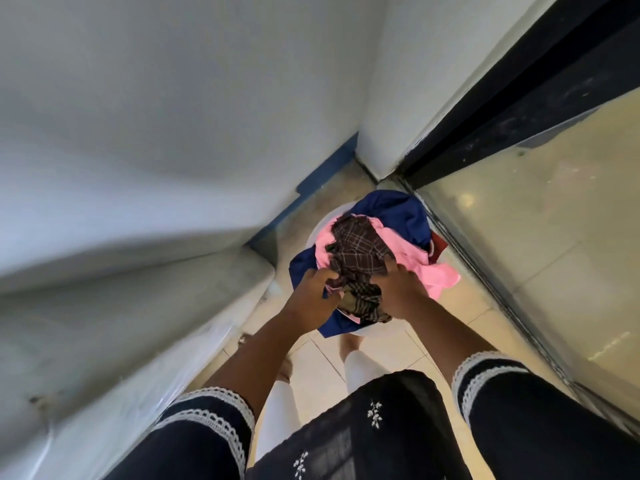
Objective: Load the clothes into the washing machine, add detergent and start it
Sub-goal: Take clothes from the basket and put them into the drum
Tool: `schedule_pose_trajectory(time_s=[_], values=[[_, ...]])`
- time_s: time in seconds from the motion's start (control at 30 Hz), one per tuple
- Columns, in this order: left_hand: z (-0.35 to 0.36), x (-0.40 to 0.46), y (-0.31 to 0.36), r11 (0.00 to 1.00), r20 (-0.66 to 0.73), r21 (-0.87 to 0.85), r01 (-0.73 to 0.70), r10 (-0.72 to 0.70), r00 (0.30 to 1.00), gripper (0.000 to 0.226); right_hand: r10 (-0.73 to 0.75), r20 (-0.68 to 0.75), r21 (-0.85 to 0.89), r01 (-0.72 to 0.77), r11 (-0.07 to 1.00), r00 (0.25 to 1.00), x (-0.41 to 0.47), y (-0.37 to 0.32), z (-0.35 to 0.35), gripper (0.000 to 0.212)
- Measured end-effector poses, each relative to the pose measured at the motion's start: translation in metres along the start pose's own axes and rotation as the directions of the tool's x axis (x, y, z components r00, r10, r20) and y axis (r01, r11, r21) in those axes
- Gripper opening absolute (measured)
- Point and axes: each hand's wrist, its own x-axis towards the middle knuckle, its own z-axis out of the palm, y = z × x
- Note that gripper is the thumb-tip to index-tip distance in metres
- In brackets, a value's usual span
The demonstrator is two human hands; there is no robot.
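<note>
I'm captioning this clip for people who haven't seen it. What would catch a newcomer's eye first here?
First the heap of clothes in the white basket on the floor at centre: a dark plaid garment on top of pink cloth and navy cloth. Both hands dig into it, left hand and right hand gripping the plaid. A blurred white appliance fills the left side.

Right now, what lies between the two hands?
In the head view, the bunched plaid cloth lies between the left hand and right hand; both grip it.
</note>
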Motion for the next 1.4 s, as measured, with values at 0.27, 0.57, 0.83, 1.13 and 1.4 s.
schedule_pose_trajectory(time_s=[0.27,0.57,0.83,1.13,1.4], values=[[0.009,0.03,-0.023,0.998,0.027,0.057,0.025,-0.026,0.999,0.035,0.003,0.156,-0.259,0.038,0.965,0.988,0.045,0.012,0.034,0.064],[-0.005,-0.042,-0.006,0.997,0.03,0.045,-0.064,0.063,0.998,0.04,-0.046,-0.438,0.347,0.216,0.913,0.898,-0.029,-0.001,-0.008,0.019],[-0.063,-0.146,0.03,0.965,-0.123,-0.033,-0.259,0.253,0.96,0.083,-0.049,-0.622,0.667,0.561,0.49,0.781,-0.164,-0.053,-0.081,0.029],[-0.109,-0.244,0.034,0.877,-0.356,0.289,-0.383,0.47,0.808,0.031,-0.051,-0.76,0.578,0.71,0.403,0.648,-0.316,-0.105,-0.137,0.022],[-0.142,-0.312,0.054,0.844,-0.588,0.069,-0.531,0.464,0.662,0.019,0.165,-0.7,0.671,0.561,0.485,0.695,-0.33,-0.129,-0.121,0.039]])
